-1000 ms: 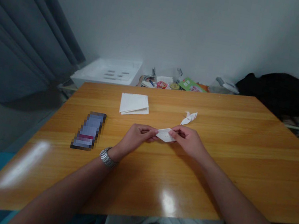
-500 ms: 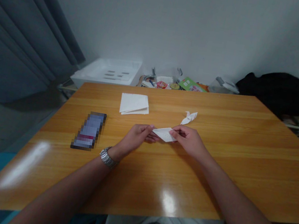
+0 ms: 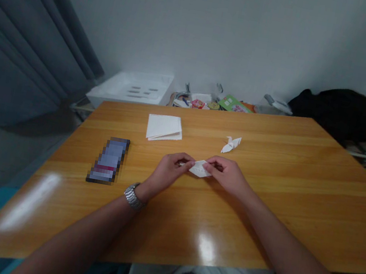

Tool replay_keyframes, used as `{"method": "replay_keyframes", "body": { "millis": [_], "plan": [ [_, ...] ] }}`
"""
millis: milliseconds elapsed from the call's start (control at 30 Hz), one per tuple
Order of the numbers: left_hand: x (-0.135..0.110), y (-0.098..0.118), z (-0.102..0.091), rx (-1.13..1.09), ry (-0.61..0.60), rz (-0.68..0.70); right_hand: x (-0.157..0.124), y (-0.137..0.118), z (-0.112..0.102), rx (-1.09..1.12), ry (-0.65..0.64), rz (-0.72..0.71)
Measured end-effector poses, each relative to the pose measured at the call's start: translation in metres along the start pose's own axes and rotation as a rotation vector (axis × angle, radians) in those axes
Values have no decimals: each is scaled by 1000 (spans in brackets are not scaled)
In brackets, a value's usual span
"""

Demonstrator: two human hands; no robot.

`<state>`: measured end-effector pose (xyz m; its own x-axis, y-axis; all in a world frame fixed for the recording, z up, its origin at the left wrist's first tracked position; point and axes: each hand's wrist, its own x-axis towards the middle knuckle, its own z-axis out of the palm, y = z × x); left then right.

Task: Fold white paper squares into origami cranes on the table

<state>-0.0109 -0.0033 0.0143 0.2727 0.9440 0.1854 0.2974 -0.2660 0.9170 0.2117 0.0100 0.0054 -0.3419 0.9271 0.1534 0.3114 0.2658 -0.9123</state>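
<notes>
A small folded piece of white paper point(image 3: 200, 169) is pinched between my two hands, just above or on the wooden table. My left hand point(image 3: 174, 167), with a metal watch point(image 3: 134, 195) at its wrist, grips the paper's left end between thumb and fingers. At the other end my right hand point(image 3: 226, 173) holds it the same way. Both hands partly hide the paper's ends. A folded white paper bird point(image 3: 231, 144) lies just beyond my right hand. Farther off, to the left, rests a stack of folded white sheets point(image 3: 165, 127).
A phone point(image 3: 109, 161), blurred by pixels, lies on the wooden table point(image 3: 259, 226) left of my hands. Behind the table's far edge are a white tray point(image 3: 138, 87), a green booklet point(image 3: 234, 103) with small items, and a black cloth heap point(image 3: 341, 110).
My left hand has shifted slightly right, its thumb now on top of the paper. The right hand and the paper have come a little nearer to me, with less of the paper showing.
</notes>
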Motion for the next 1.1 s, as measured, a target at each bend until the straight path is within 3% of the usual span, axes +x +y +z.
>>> {"method": "replay_keyframes", "body": {
  "millis": [467,700,933,1100],
  "plan": [
    [-3,6,0,80,-57,33,-4,-8,3,-22,-31,17],
    [2,0,-7,88,-19,34,-1,-3,-2,9,-80,69],
    [7,-5,-14,110,-14,36,-1,-2,-7,206,-190,193],
    [9,-7,-17,127,-15,34,0,-1,-10,223,-205,179]
  ]
}}
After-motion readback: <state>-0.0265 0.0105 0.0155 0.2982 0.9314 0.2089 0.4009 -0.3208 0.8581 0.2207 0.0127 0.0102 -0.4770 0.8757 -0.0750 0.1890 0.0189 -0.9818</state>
